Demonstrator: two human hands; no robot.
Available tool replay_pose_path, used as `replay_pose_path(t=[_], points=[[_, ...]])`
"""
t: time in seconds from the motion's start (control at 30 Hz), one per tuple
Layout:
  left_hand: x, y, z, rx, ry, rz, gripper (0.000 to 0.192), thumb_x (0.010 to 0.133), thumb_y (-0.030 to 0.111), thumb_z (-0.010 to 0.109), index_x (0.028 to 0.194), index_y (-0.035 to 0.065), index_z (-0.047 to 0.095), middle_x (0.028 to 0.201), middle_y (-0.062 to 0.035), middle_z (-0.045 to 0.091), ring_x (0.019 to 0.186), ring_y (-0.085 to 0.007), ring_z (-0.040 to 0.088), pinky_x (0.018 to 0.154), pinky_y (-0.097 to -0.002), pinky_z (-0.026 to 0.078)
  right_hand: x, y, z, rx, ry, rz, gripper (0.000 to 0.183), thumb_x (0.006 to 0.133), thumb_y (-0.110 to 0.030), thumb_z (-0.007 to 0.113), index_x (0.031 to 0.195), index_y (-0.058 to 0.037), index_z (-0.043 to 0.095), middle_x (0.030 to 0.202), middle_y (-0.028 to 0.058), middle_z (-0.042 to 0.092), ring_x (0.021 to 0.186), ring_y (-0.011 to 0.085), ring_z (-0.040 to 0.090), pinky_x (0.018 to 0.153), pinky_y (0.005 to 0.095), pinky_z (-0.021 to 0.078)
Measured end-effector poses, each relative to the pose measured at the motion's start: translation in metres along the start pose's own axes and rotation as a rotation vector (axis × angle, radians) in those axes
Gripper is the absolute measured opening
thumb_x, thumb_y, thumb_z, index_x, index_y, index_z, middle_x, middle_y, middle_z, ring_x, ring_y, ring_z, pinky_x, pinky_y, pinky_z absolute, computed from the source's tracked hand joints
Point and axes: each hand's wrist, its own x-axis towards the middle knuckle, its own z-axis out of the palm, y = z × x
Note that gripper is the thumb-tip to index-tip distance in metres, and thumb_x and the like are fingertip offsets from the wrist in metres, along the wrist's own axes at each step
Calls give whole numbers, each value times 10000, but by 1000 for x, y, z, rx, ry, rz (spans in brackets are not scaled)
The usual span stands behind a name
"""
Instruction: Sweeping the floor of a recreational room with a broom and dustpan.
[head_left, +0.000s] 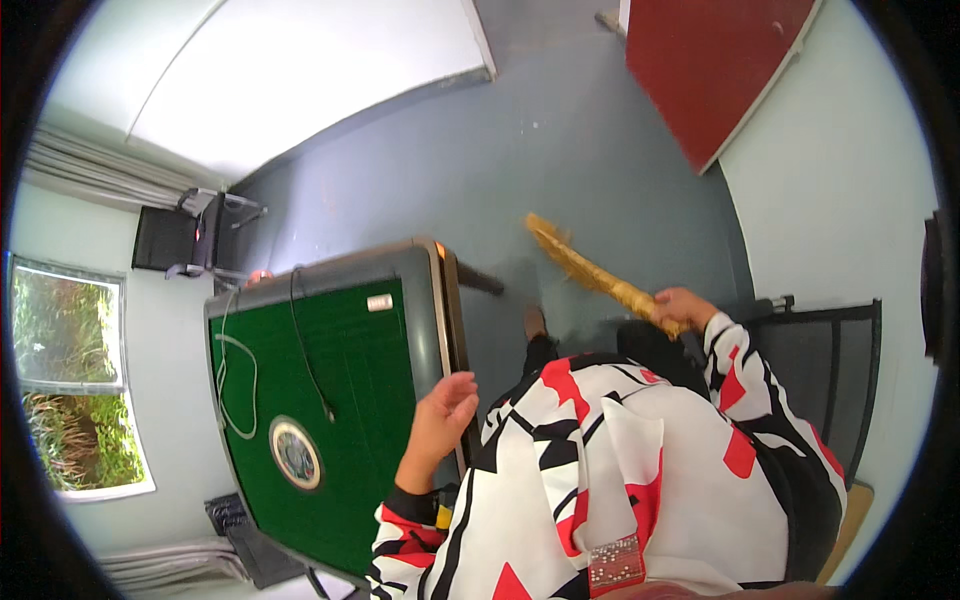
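My right hand is closed around the handle end of a yellow straw-like hand broom, whose bristle end points away over the grey floor, up and to the left. Beside the near edge of a mahjong-type table with a green felt top, my left hand is raised with nothing in it, its fingers loosely apart. On the felt lie a small white-labelled piece, a dark cable and a pale cable loop. A round central unit is set in the felt.
A red door stands at the upper right. Black mesh chair furniture is at my right by the wall. Black chairs stand beyond the table at the left, and another dark chair is at the lower left. A table leg juts over the floor.
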Motion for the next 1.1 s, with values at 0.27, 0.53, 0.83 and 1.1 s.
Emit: replay_pose_path(t=[0.27,0.53,0.83,1.1], points=[[-114,275,-59,-489,-500,1166,110,809,0,511,905,42,540,710,-122,593,579,-224,583,514,-347,494,-126,71,60,-52,81,96,679,603,-364,726,1141,9,547,1059,187,605,963,281,589,834,341,454],[-162,324,-8,-832,-871,1123,145,857,94,500,723,42,513,567,-119,534,436,-197,490,407,-284,373,-176,92,107,-102,-5,140,658,574,-367,743,1077,21,570,1032,187,613,925,279,595,797,350,464],[-168,304,88,-1362,-778,1703,71,839,103,568,839,42,531,496,-59,529,361,-144,453,373,-244,352,-246,151,152,49,84,263,639,608,-325,732,1142,-23,553,1037,168,610,937,241,589,794,322,464],[-108,368,77,-842,-1351,999,188,879,112,466,718,17,480,579,-132,544,437,-193,496,391,-279,372,-253,126,149,-30,131,173,501,712,-325,594,1120,-35,569,1106,194,582,1006,334,566,830,376,458]])
